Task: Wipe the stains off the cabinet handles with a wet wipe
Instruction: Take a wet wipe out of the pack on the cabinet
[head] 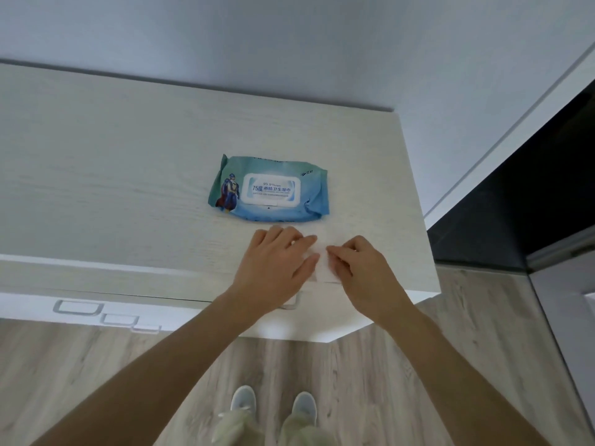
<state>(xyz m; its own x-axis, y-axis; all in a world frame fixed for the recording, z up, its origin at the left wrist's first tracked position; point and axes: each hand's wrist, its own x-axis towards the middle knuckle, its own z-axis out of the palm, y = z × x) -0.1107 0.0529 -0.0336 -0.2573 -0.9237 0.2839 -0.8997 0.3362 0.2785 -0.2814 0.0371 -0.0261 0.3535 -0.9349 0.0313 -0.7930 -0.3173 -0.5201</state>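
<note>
A pale wood-grain cabinet top (112, 175) is filling most of the view, backing onto a plain grey-white wall (289, 43), with light plank flooring (96, 381) showing below its front edge and a dark opening (531, 188) lying off to the right. A blue-green wipe pack (269, 189) is lying flat on the top, its white flip lid facing up and closed, a caped cartoon figure printed on its left end. Just in front of the pack, near the front edge of the top, a white wipe (322, 262) is lying spread flat, and both hands are resting on it. The left hand (277, 262) is lying palm down with its fingers straight and together, pressing the wipe's left part onto the wood. The right hand (360, 268) is sitting on the wipe's right part with its fingers bent and fingertips down on the sheet; whether it is pinching the wipe or only pressing on it cannot be told. Below the front edge, silvery handles (79, 308) are showing on the cabinet front at the left, and another handle (291, 302) is peeking out just under the left wrist. Two grey shoes (273, 403) are standing on the floor.
</note>
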